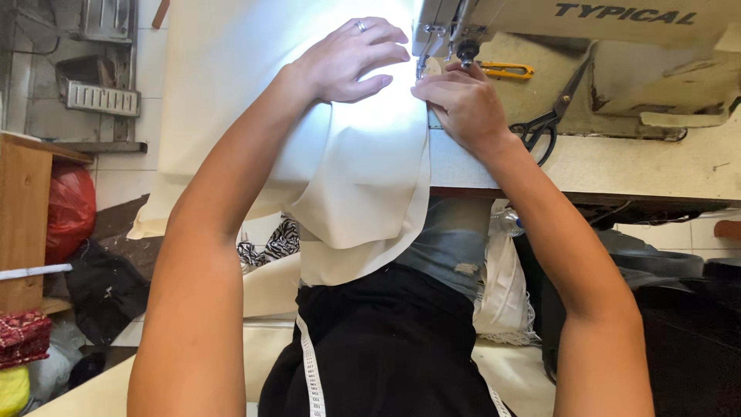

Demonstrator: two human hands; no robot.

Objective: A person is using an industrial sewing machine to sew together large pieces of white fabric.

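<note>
**Both hands flat on the cream cloth at the needle**

My left hand (351,60) lies spread on the cream cloth (363,177), fingers (390,35) open and fanned toward the sewing machine (587,46), palm pressing down, nothing gripped. A ring sits on one of them. The cloth runs under that hand, bright under the machine's lamp, then falls over the bench (617,166) edge and hangs in a loose fold down to my lap.

My right hand (463,104) rests at the cloth's right edge, just beside the needle area, its fingers bent and pressed onto the fabric; the tips are tucked under the machine head, so I cannot tell whether they pinch the edge or only hold it flat. The two hands are near each other, with the lit strip of cloth between them.

Black scissors (552,120) lie on the bench just right of my right wrist, and yellow snips (505,71) sit behind that hand. A white tape measure (311,378) hangs down over my black clothing.
</note>
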